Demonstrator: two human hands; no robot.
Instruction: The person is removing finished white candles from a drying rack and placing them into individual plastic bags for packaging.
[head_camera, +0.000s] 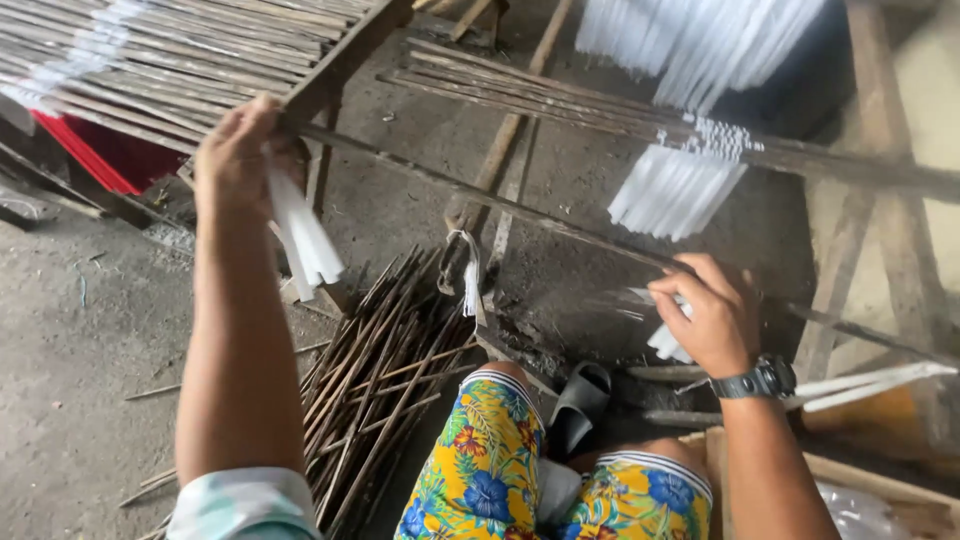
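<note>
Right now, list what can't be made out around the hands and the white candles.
- Left hand: its palm side and grip on the candles are hidden by its back.
- Right hand: candles beneath it are blurred and mostly covered.
- Hanging candle bunch: individual count too fine.
- Stick rack: cut off by the top edge.

Layout: rod held across the rack, seen from above.

Our left hand (238, 150) grips one end of a long rod (480, 195); our right hand (705, 315) holds it further right. Candles (675, 190) hang from a rack bar (620, 110) behind the rod. A stick pile (385, 370) lies on the ground between our arms, left of our knees.
</note>
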